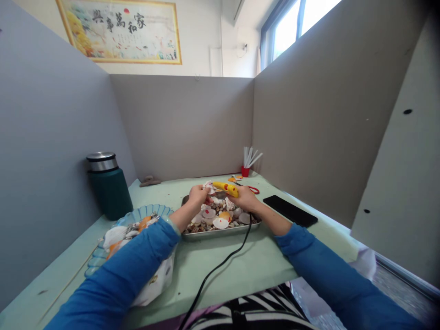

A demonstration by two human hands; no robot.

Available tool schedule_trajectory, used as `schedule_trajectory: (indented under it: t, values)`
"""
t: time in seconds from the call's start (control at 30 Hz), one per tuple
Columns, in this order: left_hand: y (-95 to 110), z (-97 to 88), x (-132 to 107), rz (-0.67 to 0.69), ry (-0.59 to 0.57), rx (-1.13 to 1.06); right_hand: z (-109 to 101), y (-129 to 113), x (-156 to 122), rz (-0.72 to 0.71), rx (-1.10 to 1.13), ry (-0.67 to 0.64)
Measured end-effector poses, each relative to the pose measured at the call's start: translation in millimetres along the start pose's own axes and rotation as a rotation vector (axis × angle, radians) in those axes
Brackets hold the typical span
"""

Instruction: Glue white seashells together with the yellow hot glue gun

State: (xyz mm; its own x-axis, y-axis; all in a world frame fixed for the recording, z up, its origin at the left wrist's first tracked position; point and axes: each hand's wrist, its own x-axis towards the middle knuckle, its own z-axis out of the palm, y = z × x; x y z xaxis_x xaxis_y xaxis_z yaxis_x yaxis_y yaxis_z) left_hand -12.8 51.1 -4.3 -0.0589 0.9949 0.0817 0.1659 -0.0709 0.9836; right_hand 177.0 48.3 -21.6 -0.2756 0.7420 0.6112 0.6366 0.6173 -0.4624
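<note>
My right hand (245, 200) is wrapped round a yellow hot glue gun (225, 187), its nozzle pointing left. A black cord runs down from it towards me. My left hand (198, 197) pinches a pale whitish-pink shell (208, 186) close to the nozzle; whether the two touch I cannot tell. Both hands are over a metal tray (220, 234) filled with small shells. Larger white scallop shells (220, 223) and an orange shell (225, 215) lie on top, and a few carry red spots. My hands hide part of the tray's far side.
Left stands a blue scalloped plate (146, 211) of shells, near a green bottle (109, 192) and a thin stick (70, 280). A black phone (289, 211), red-handled scissors (254, 189) and a red cup (245, 172) of white sticks lie right. Grey partitions (185, 123) enclose the table.
</note>
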Motion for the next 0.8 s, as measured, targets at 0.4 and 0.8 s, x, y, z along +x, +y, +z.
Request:
schedule_trajectory:
  t: [0.4, 0.8]
  values:
    - [-0.5, -0.4, 0.0, 0.006, 0.009, 0.002, -2.1, -2.4, -1.0, -0.059, -0.024, -0.041]
    - [0.9, -1.1, -2.1, 0.032, 0.005, 0.052, 2.1, 2.8, -0.2, -0.018, -0.008, 0.000]
